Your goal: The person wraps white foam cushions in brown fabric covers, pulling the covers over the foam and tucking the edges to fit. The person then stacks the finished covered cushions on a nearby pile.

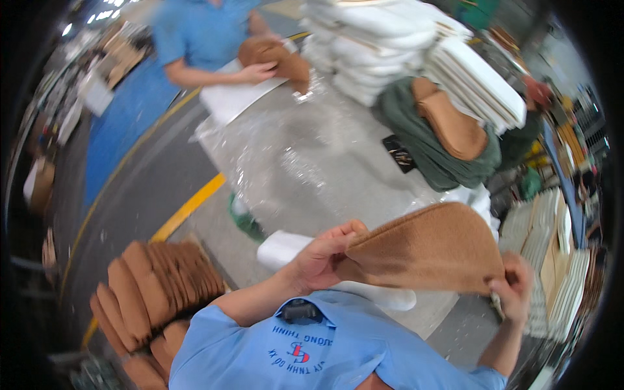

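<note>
The brown pad [426, 250] is held up before the wearer's chest, over the near side of the table [354, 179]; its top edge swells in a broad curve, its bottom edge runs nearly straight, and the outline comes close to a half-moon; the cloth looks matte and softly napped, with a raised edge along the upper left and a darker patch low on the face. The left hand [322, 257] has its fingers closed on the pad's left end; the right hand [513, 283] has its fingers pinched on the lower right corner, so the piece hangs taut between them.

Glossy, crinkled film [244, 169] lies across the smooth grey table; a smooth white roll [279, 250] sits just past the left hand; beyond, a rumpled green cloth [403, 110] bears a rounded brown piece [455, 127], beside a puffy white stack [377, 49]; across the table a co-worker in blue [201, 42] grips a curved brown cushion [286, 62]; on the near left, thick brown pads stand packed in rows [156, 283].
</note>
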Demonstrator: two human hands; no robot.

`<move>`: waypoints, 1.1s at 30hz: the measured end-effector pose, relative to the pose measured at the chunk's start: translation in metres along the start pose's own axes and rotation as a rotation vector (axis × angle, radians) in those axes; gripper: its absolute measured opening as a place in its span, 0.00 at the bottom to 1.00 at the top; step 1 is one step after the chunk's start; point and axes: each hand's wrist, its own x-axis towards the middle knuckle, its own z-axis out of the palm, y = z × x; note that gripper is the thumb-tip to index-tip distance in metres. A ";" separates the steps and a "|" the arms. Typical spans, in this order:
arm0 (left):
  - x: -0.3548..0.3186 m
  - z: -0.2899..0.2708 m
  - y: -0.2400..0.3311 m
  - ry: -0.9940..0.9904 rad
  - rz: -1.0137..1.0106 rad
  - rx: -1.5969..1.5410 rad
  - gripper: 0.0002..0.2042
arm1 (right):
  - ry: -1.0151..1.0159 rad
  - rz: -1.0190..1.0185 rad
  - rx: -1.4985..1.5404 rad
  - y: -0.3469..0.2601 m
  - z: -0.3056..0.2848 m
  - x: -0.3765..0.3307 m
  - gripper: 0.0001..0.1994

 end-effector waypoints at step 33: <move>-0.125 -0.089 -0.047 0.491 0.206 2.581 0.26 | -0.969 0.861 0.713 -0.014 0.284 0.111 0.10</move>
